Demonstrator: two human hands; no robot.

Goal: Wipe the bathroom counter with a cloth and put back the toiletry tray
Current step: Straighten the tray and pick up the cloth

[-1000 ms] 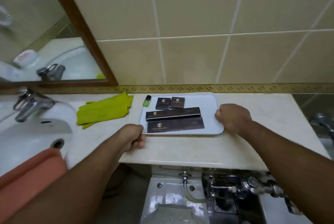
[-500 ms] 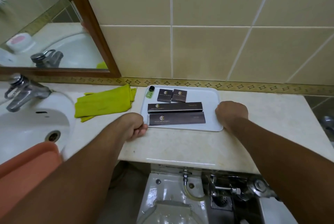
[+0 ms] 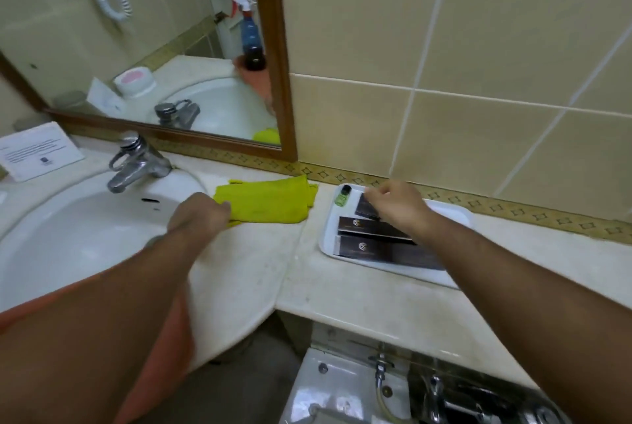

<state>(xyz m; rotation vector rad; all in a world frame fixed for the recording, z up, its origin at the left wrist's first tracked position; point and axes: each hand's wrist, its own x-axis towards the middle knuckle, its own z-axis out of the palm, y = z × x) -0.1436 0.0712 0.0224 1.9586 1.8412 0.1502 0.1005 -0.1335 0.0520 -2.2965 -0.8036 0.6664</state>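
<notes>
A yellow-green cloth [image 3: 270, 203] lies folded on the cream counter [image 3: 342, 297] between the sink and the tray. My left hand [image 3: 198, 217] rests on its near-left corner with the fingers curled on the fabric. The white toiletry tray [image 3: 456, 215] sits against the tiled wall on the right. It holds a small green bottle [image 3: 343, 196], a small dark box [image 3: 366, 208] and two long dark boxes [image 3: 371, 227]. My right hand [image 3: 396, 205] hovers over the tray's back, fingers bent down at the small box. Whether it grips the box is hidden.
The white sink basin [image 3: 85, 232] with a chrome faucet [image 3: 136, 165] fills the left. A printed card [image 3: 37, 150] stands behind it under the framed mirror [image 3: 136, 47]. Orange fabric [image 3: 164, 355] hangs at the sink's front edge. White porcelain and chrome fittings [image 3: 383, 386] lie below the counter edge.
Both hands let go of the tray's edges. My left hand moved left onto the cloth, and my right hand moved over the boxes. The view swung left toward the sink.
</notes>
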